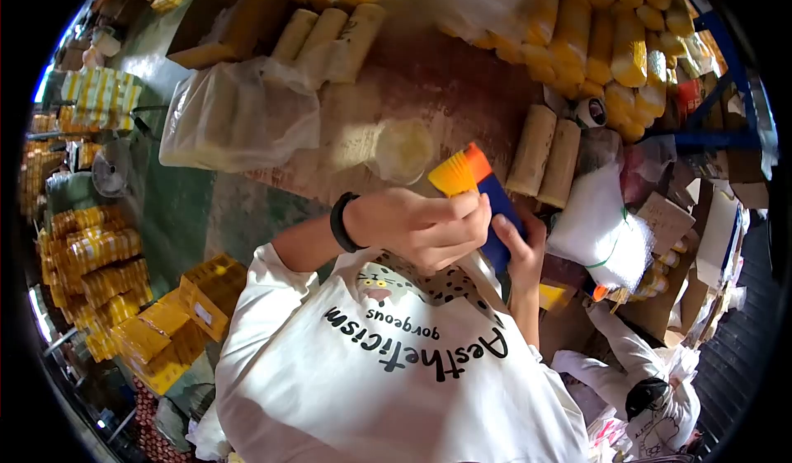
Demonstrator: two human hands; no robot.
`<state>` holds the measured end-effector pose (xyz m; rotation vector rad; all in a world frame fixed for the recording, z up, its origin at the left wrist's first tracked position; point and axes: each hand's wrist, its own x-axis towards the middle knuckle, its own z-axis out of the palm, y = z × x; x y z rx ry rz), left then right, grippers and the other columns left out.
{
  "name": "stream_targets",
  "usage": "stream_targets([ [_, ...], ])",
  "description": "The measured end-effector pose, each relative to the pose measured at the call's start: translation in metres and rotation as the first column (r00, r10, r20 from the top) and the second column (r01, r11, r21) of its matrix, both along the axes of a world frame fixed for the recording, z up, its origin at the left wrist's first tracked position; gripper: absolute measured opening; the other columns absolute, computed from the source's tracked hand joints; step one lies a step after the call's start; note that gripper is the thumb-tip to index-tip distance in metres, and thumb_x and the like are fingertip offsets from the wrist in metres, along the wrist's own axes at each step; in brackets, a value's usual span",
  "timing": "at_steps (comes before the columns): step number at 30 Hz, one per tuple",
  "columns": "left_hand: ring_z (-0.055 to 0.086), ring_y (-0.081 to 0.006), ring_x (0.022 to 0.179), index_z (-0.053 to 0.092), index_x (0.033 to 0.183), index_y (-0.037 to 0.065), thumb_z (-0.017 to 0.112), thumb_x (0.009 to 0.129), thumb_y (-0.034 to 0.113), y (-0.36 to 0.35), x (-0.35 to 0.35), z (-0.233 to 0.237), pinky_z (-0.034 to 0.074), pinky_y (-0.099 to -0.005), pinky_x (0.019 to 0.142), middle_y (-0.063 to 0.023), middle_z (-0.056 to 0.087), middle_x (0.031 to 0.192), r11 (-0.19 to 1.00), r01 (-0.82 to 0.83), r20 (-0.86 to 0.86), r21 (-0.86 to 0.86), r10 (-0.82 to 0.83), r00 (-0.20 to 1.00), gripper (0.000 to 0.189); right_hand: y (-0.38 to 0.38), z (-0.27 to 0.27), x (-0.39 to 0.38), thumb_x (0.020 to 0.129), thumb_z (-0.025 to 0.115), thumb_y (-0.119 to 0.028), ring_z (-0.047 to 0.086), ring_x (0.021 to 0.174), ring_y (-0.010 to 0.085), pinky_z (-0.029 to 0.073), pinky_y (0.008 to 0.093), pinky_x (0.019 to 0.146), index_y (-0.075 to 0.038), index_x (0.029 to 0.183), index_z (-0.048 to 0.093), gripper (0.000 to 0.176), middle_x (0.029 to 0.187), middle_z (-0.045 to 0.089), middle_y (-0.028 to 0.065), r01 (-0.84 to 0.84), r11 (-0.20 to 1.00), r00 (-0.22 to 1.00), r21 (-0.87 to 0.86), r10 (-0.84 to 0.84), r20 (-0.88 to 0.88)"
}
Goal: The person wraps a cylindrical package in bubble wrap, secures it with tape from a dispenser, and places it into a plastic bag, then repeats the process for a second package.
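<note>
My left hand (525,253) holds a dark blue flat box (497,220) with an orange end, tilted in front of my chest. Close beside it, my right hand (437,225), with a black band at the wrist, has its fingers closed at a yellow ribbed piece (453,174) that touches the box's orange end. Whether the yellow piece is part of the box I cannot tell. Just beyond my hands, a round clear object (404,151) rests on the wooden table (355,125).
Plastic-wrapped rolls (239,121) and an open carton (223,18) are at the table's left. Two rolls (544,154) lie right. Yellow packs (577,34) pile behind. At lower right is another person (652,397); yellow boxes (169,331) stand lower left.
</note>
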<state>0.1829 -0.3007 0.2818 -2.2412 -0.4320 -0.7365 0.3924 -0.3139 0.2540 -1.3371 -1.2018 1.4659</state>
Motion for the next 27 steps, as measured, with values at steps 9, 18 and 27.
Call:
stream_targets([
  [9, 0.062, -0.0135, 0.08, 0.066, 0.091, 0.008, 0.056, 0.09, 0.016, 0.018, 0.036, 0.002, 0.051, -0.0261, 0.071, -0.0007, 0.065, 0.09, 0.788, 0.417, 0.651, -0.453, -0.026, 0.759, 0.012, 0.065, -0.097, -0.016, 0.083, 0.067, -0.045, 0.056, 0.064, 0.0158, 0.046, 0.0297, 0.059, 0.004, 0.092, 0.062, 0.05, 0.074, 0.062, 0.0076, 0.221, 0.969, 0.949, 0.111, -0.24, 0.203],
  [18, 0.061, -0.0103, 0.088, 0.064, 0.103, 0.004, 0.07, 0.079, 0.0, 0.048, -0.038, -0.014, 0.049, -0.0235, 0.08, -0.0018, 0.065, 0.099, 0.084, 0.84, 0.6, -0.537, 0.738, 0.309, 0.025, 0.076, -0.275, 0.021, 0.088, 0.059, -0.037, 0.064, 0.084, 0.0331, 0.048, 0.045, 0.083, 0.007, 0.125, 0.045, 0.06, 0.091, 0.064, 0.0226, -0.531, 0.838, 0.146, 0.124, -0.053, 0.988],
  [27, 0.063, -0.0126, 0.087, 0.066, 0.101, 0.005, 0.071, 0.077, 0.01, 0.025, -0.041, -0.005, 0.05, -0.0253, 0.08, -0.004, 0.067, 0.095, -0.132, 0.579, 0.344, -0.805, 0.692, 0.635, 0.024, 0.082, -0.03, -0.039, 0.081, 0.071, -0.012, 0.054, 0.082, 0.0113, 0.045, 0.0247, 0.071, 0.003, 0.095, 0.062, 0.023, 0.09, 0.059, 0.0041, -0.427, 0.904, 0.868, 0.012, 0.414, -0.273],
])
